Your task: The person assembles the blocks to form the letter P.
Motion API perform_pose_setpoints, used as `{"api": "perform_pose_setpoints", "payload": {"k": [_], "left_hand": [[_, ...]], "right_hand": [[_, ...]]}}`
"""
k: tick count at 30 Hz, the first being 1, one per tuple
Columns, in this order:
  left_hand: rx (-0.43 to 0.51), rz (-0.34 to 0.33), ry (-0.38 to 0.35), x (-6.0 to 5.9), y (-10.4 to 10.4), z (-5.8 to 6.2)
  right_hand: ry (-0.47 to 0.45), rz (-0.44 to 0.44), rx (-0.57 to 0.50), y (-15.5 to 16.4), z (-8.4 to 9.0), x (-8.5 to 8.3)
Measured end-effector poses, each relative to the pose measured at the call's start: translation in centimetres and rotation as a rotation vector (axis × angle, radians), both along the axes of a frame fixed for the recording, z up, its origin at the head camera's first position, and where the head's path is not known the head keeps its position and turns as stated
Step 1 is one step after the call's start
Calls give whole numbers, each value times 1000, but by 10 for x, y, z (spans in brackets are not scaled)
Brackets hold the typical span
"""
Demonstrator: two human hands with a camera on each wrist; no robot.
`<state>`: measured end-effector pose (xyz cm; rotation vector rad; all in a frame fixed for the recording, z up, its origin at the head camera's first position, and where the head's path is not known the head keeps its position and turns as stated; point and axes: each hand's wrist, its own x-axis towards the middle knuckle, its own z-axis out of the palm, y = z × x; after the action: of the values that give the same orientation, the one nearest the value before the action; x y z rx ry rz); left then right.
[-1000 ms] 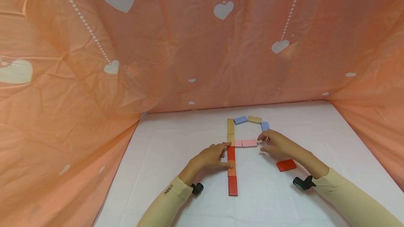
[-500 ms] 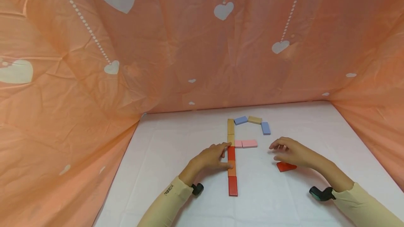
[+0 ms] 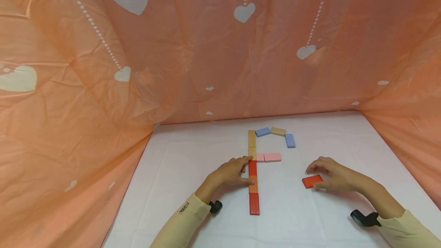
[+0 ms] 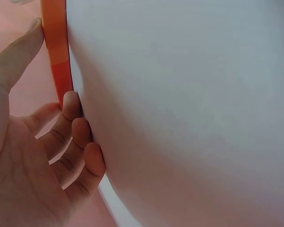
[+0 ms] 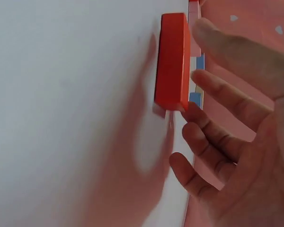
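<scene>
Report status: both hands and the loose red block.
Left hand rests on the block column, fingers relaxed. Right hand closing around the loose red block, touching, not lifted. Nothing in the way.

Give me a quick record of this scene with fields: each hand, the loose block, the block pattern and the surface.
left hand: fingertips rest against the red and orange blocks of the long column
right hand: fingers around the loose red block, touching its edge; not lifted
loose red block: flat on the table, apart from the pattern
pattern: column, two pink blocks branching right, blue and wood blocks arching above
surface: white table, peach heart-print cloth behind
</scene>
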<state>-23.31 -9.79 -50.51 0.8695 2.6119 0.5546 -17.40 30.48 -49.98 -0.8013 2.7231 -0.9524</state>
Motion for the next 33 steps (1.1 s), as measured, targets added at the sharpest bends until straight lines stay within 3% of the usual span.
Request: {"api": "perform_pose_setpoints", "payload": {"k": [16,33], "left_hand": [[-4,-2,0,0,0,-3],[-11,5,-2,1,2,0]], "right_hand": [[70,28,10,-2,-9,2],[233,-43,37,-24,-5,-26]]}}
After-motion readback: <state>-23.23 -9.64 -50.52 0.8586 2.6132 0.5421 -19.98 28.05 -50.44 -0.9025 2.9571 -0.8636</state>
